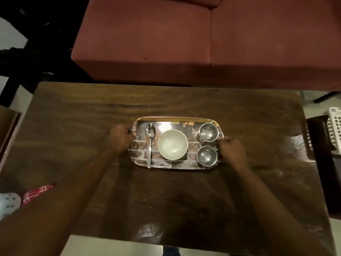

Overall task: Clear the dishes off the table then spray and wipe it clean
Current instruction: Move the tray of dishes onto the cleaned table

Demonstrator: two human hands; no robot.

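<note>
A shiny rectangular tray [175, 121] with a brick pattern lies in the middle of the dark wooden table [73, 117]. On it are a metal spoon [150, 143] at the left, a pale bowl [172, 144] in the centre, and two steel cups [208, 132] [207, 156] at the right. My left hand [120, 138] grips the tray's left end. My right hand [232, 149] grips its right end.
A red sofa [184, 39] stands just beyond the table's far edge. A white plastic basket [335, 130] sits on a dark stand at the right. A red checked cloth [36, 194] and a white spotted thing [8, 202] lie low at the left.
</note>
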